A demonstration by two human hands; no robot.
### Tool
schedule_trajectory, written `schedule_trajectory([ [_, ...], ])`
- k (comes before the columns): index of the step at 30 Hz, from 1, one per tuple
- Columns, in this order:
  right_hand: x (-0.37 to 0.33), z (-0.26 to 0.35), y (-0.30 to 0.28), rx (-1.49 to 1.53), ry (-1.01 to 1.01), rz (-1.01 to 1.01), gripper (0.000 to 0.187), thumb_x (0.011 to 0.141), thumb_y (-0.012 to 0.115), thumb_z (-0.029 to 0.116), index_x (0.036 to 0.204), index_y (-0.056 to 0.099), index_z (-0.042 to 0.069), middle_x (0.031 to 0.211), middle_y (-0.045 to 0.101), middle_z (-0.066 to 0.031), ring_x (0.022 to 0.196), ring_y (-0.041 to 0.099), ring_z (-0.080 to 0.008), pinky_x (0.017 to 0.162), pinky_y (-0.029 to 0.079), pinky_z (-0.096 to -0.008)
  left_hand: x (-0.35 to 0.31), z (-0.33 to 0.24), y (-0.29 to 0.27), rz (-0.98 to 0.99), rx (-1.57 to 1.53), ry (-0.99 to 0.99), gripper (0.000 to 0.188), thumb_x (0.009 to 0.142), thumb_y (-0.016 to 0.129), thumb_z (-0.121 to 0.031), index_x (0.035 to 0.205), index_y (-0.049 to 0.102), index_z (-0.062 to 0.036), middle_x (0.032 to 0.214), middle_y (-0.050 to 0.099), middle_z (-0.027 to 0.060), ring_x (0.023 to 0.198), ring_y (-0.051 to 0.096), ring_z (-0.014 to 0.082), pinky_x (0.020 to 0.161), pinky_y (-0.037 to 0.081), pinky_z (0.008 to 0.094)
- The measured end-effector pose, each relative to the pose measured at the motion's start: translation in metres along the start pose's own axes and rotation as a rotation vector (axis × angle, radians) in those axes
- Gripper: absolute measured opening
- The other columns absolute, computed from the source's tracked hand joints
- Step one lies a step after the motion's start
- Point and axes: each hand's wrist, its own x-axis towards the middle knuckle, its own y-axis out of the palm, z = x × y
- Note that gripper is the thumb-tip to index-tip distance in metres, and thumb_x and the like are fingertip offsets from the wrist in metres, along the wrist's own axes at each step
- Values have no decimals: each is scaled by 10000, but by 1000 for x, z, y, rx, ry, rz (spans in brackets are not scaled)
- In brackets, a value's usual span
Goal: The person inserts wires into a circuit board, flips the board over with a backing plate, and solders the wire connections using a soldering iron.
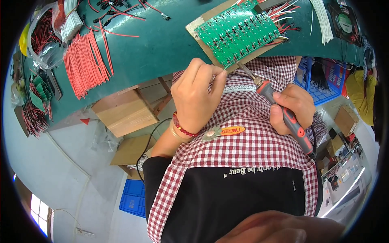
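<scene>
A soldering iron (pixel 300 135) with a grey and red handle is gripped in my right hand (pixel 298 106). Its metal tip reaches the near edge of a green circuit board panel (pixel 239 30) dotted with rows of small parts. Close to the same edge, the thumb and index finger of my left hand (pixel 196 91) are pinched together; whatever lies between them is too small to make out. Under the panel is a brown board (pixel 196 25), its border showing. Red, white and black wires (pixel 283 18) stick out from the panel's far right side.
Bundled red wires (pixel 85 62) lie on the green table (pixel 150 52) at left, near a clear plastic bag (pixel 46 56) of wires. White wires (pixel 322 22) and a black fan (pixel 345 24) are at the far right. A cardboard box (pixel 123 113) stands below the table.
</scene>
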Motion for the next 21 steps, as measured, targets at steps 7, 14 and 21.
schedule_trajectory([
  [7,4,4,-2,-34,0,41,256,636,708,39,879,643,-14,599,558,-74,450,527,-202,411,406,-298,0,1,1,10,-14,-7,122,749,729,41,769,612,11,719,580,80,589,586,159,545,481,267],
  [14,0,0,-7,-15,-20,-13,237,647,698,32,870,648,-27,592,565,-79,448,530,-199,408,403,-294,7,-5,0,-38,-7,29,133,734,731,29,788,617,-16,769,535,80,637,572,196,535,448,296],
  [21,2,0,-12,-33,49,-30,223,659,687,40,863,641,-39,588,577,-96,435,540,-204,400,408,-296,5,0,6,-11,-50,20,150,719,729,14,795,611,-41,773,514,75,630,563,231,529,436,332],
])
